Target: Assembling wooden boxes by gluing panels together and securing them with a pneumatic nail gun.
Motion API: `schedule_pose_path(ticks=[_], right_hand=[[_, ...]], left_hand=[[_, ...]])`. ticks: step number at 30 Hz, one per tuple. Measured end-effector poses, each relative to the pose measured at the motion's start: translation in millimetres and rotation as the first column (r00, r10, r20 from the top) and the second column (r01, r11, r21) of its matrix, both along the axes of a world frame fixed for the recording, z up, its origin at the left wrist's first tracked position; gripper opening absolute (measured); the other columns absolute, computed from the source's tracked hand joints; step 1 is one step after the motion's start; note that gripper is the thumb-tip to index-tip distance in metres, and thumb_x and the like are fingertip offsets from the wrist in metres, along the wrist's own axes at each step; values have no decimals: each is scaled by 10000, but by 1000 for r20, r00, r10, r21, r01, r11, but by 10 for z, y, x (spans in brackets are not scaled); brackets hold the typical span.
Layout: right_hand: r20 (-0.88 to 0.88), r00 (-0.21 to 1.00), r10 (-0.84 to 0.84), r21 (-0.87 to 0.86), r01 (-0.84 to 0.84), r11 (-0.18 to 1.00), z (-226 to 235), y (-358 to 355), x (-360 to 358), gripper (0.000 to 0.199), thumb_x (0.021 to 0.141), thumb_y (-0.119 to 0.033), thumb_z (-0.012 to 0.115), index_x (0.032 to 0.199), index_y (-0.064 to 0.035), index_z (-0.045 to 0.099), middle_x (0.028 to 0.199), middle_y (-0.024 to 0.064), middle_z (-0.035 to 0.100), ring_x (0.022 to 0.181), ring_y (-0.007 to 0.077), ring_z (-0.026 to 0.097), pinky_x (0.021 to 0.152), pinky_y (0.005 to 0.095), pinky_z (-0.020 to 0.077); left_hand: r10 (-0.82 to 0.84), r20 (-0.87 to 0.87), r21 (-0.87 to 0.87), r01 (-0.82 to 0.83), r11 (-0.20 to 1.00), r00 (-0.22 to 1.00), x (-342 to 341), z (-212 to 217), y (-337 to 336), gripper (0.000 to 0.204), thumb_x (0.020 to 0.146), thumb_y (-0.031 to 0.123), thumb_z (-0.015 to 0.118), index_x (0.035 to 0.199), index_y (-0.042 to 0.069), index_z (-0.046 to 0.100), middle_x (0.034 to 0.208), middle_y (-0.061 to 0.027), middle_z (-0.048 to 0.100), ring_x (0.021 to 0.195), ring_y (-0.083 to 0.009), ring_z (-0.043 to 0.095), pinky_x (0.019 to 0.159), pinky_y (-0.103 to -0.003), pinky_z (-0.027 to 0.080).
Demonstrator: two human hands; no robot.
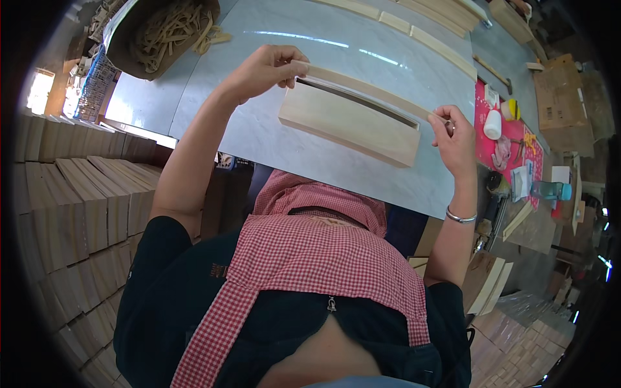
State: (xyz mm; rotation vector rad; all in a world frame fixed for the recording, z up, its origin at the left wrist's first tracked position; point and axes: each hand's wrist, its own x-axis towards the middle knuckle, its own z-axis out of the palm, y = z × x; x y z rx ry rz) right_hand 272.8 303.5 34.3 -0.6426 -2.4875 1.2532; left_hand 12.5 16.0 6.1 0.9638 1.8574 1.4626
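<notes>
Between my hands stretches a long thin wooden strip (369, 88), held along the far side of a long pale wooden box (346, 123). My left hand (270, 70) pinches the strip's left end near the box's far left corner. At the other end, my right hand (453, 137) is closed on the strip, just past the box's right end. A dark narrow gap shows along the top of the box beside the strip. The box rests on the grey marbled table (239, 136) close to its front edge.
At the far left stands a sack (123, 48) of wood offcuts (171, 35). Pale wooden boards (446, 55) lie along the back. On the right, a red mat (485, 142) carries a white bottle (493, 124); a hammer (498, 74) lies behind it. Stacked wooden blocks (58, 213) stand at left.
</notes>
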Motion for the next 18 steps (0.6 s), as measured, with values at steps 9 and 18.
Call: schedule_pose_path(ticks=[9,18], right_hand=[[-165,982,-89,-109,71,991,-140,53,9,104,954,-77,638,1037,-16,651,818,37,632,666,97,526,615,220,471],[-316,945,-88,-61,73,995,-366,39,14,90,928,-58,657,1009,-20,672,874,37,654,769,117,567,718,232,481]], left_hand=[[109,152,29,-115,993,982,50,-56,81,198,964,157,681,1072,-2,730,743,-21,606,673,-91,531,664,-200,470],[228,-66,61,-225,973,971,57,-267,141,182,916,94,694,1035,-38,735,838,-63,692,757,-136,626,746,-248,535]])
